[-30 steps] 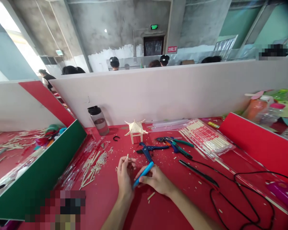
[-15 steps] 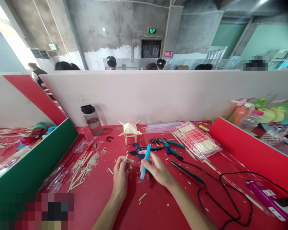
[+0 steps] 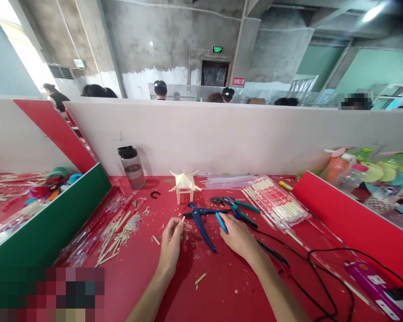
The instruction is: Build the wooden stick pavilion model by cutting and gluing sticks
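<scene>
My left hand (image 3: pixel 172 235) pinches a short wooden stick (image 3: pixel 183 219) between thumb and fingertips, over the red table (image 3: pixel 188 304). On the right, my right hand (image 3: pixel 235 232) is closed round a bright blue pen-like tool (image 3: pixel 222 223), low over the table. Between the hands lies a blue-handled cutter (image 3: pixel 201 226). A small pavilion model of pale sticks (image 3: pixel 184 184) stands upright just behind the cutter. Green-and-blue pliers (image 3: pixel 242 209) rest beyond my right fingers.
A water bottle (image 3: pixel 133 169) stands at the back left. Loose sticks (image 3: pixel 116 241) and plastic wrap lie left; packed sticks (image 3: pixel 277 199) lie back right. A black cable (image 3: pixel 310 264) loops towards a purple box (image 3: pixel 372 279). Green and red dividers flank the table.
My right hand has moved right and lower with the blue tool, which now tilts the other way, uncovering the cutter's handle. My left hand keeps its pinch. The view has shifted slightly.
</scene>
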